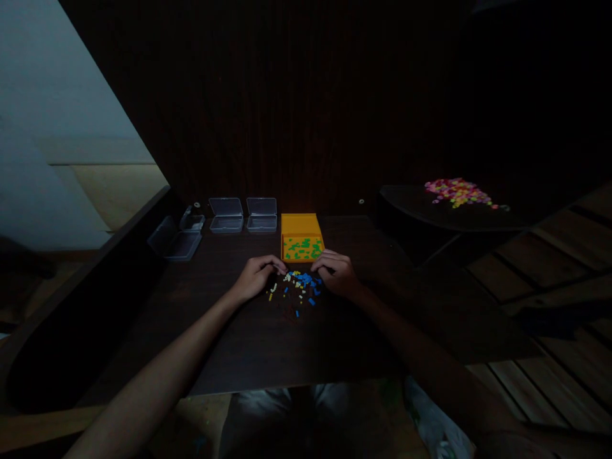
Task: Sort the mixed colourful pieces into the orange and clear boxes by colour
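At a dark wooden table [229, 344], a person's left hand [258, 275] and right hand [337, 273] rest palm-down on either side of a scatter of small pieces [299, 284], blue, yellow and white. Both hands are loosely curled, with fingertips touching the scatter's edges; the dim light hides whether either pinches a piece. Just beyond the fingers stands an open orange box [300, 224], its tray strewn with green bits [302, 247]. Farther back and to the left, two clear boxes [243, 215] sit side by side, and an open case [174, 242] lies near the table's left edge. Well apart to the right, a heap [458, 191] of pink and yellow bits lies on a dark shelf [415, 210].
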`<state>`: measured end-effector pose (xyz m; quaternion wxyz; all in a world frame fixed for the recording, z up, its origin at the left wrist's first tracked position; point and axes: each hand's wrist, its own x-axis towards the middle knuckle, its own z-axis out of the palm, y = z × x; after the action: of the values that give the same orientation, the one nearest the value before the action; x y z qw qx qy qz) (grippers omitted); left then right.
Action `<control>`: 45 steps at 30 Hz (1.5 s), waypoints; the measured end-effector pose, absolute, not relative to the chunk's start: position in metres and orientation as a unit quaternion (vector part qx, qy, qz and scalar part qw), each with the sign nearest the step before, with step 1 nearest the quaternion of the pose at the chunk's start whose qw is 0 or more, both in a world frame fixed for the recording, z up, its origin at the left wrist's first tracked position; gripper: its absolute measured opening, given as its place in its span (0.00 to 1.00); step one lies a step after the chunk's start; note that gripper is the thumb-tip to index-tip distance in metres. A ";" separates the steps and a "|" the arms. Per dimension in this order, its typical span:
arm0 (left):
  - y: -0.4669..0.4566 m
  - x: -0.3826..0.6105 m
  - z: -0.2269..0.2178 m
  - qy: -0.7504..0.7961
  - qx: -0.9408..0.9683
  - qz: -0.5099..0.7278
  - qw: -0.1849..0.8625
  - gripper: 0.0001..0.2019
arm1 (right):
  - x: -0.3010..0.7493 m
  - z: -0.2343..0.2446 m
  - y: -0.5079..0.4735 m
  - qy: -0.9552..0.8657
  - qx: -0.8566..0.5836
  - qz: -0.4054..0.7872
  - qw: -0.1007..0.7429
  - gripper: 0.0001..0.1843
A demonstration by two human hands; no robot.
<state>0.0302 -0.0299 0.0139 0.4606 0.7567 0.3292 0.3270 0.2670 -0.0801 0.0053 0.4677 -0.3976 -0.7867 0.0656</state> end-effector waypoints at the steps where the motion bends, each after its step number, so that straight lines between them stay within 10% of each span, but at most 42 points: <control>1: -0.030 0.032 0.014 0.323 0.741 0.326 0.491 0.12 | 0.265 0.005 -0.081 -0.795 -0.394 0.075 0.455 0.14; 11: -0.035 0.037 0.013 0.324 0.737 0.320 0.500 0.09 | 0.252 0.007 -0.092 -0.874 -0.371 0.044 0.310 0.12; 19: -0.035 0.034 0.018 0.324 0.804 0.304 0.395 0.10 | 0.254 0.011 -0.091 -0.868 -0.374 0.057 0.322 0.08; 30: -0.020 0.027 0.016 0.306 0.712 0.279 0.566 0.16 | 0.256 0.011 -0.092 -0.878 -0.368 0.067 0.300 0.09; 45: -0.024 0.028 0.028 0.324 0.749 0.235 0.528 0.15 | 0.263 0.015 -0.092 -0.876 -0.363 0.092 0.303 0.09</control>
<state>0.0283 -0.0242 0.0277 0.5284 0.7489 0.3238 0.2346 0.2626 -0.0920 0.0152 0.3028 -0.3630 -0.8765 0.0917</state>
